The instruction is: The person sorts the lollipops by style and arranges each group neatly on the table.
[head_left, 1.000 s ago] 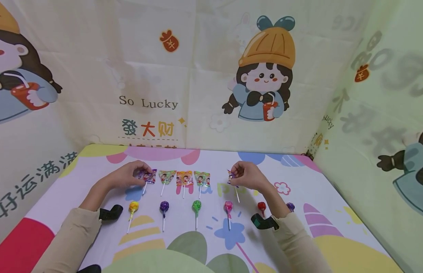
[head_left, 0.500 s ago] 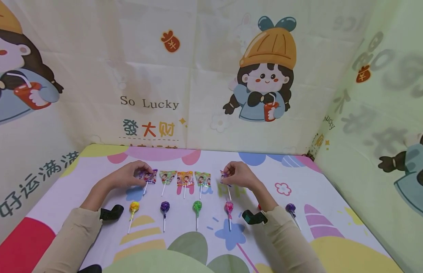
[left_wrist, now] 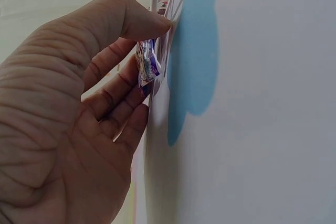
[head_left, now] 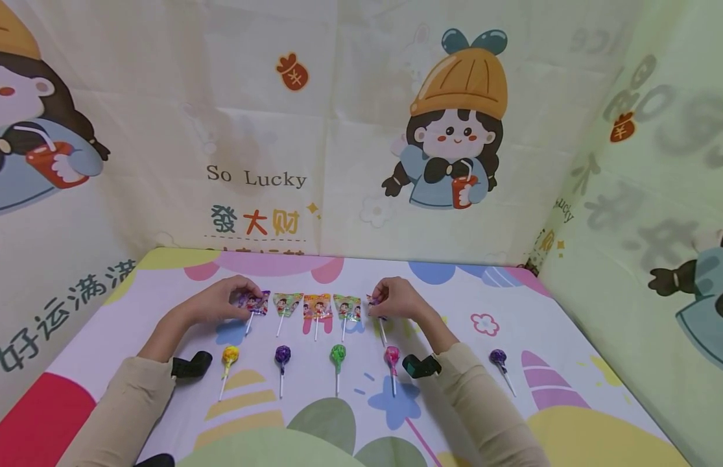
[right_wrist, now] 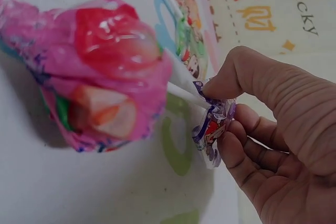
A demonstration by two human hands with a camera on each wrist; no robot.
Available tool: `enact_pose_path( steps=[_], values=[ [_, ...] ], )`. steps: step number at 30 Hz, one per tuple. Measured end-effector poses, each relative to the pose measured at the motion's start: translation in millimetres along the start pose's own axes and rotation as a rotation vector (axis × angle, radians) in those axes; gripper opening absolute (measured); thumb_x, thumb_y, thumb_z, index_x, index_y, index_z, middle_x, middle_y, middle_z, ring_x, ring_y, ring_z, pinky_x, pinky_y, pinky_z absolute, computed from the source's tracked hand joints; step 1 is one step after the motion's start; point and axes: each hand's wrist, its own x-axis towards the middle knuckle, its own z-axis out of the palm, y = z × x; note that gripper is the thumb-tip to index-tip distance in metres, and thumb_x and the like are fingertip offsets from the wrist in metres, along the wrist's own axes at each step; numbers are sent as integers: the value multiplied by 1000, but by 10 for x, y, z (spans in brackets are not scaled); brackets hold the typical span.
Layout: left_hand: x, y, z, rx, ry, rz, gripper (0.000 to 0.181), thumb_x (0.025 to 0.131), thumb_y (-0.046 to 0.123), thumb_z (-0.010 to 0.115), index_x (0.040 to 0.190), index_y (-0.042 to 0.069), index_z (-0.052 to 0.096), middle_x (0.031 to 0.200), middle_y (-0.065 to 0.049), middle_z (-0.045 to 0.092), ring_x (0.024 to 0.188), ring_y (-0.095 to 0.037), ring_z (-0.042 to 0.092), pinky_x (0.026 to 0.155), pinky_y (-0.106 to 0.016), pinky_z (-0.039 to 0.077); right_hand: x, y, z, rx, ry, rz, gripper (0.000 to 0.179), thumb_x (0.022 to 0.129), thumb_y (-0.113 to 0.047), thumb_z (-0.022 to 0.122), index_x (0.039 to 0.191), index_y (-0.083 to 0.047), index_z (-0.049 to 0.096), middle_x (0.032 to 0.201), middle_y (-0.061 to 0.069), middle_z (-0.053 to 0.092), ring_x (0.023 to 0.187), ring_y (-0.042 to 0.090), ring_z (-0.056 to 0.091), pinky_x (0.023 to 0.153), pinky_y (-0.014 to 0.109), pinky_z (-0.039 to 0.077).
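Observation:
My left hand [head_left: 229,298] pinches the wrapper of a purple flat lollipop [head_left: 259,303] at the left end of the back row; its white stick points toward me. Between thumb and fingertips, my right hand [head_left: 399,299] grips another purple-wrapped lollipop [right_wrist: 215,124], at the right end of that row. Between the hands lie a green lollipop [head_left: 288,303], an orange one [head_left: 317,306] and a second green one [head_left: 347,307], side by side. In the right wrist view a round pink lollipop [right_wrist: 110,72] looms large in front of the right hand.
A front row of round lollipops runs across the table: yellow [head_left: 229,354], purple [head_left: 283,355], green [head_left: 338,353], pink [head_left: 392,355] and, at far right, another purple one [head_left: 498,358]. A printed cloth wall [head_left: 338,220] stands behind the table [head_left: 454,292].
My right hand has moved left with its purple lollipop, close to the second green one. The right sleeve now hides the red round lollipop and uncovers the far-right purple one. My left hand stays put.

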Motion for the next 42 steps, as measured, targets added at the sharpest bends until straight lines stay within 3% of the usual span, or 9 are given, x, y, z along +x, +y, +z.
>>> enact_pose_path(
  steps=[15, 30, 42],
  values=[
    [-4, -3, -6, -2, -6, 2, 37, 86, 10, 81, 120, 9, 65, 127, -12, 62, 123, -36, 52, 111, -61, 40, 29, -1, 36, -10, -40, 71, 27, 80, -16, 87, 97, -7, 68, 89, 4, 64, 80, 17, 56, 71, 26, 49],
    [0, -8, 22, -15, -10, 8, 41, 85, 12, 83, 121, 7, 63, 126, -12, 62, 122, -35, 52, 112, -62, 39, -97, 112, 43, 52, 5, 5, 28, 81, -18, 87, 99, -8, 69, 91, 1, 67, 83, 16, 58, 78, 28, 53],
    [7, -14, -4, -30, -17, -1, 50, 82, 15, 86, 125, 9, 62, 130, -13, 62, 125, -36, 52, 113, -64, 36, -331, 25, -13, 96, 54, -112, 28, 86, -19, 83, 104, -3, 69, 94, 3, 68, 84, 17, 59, 77, 28, 52]
  ],
)
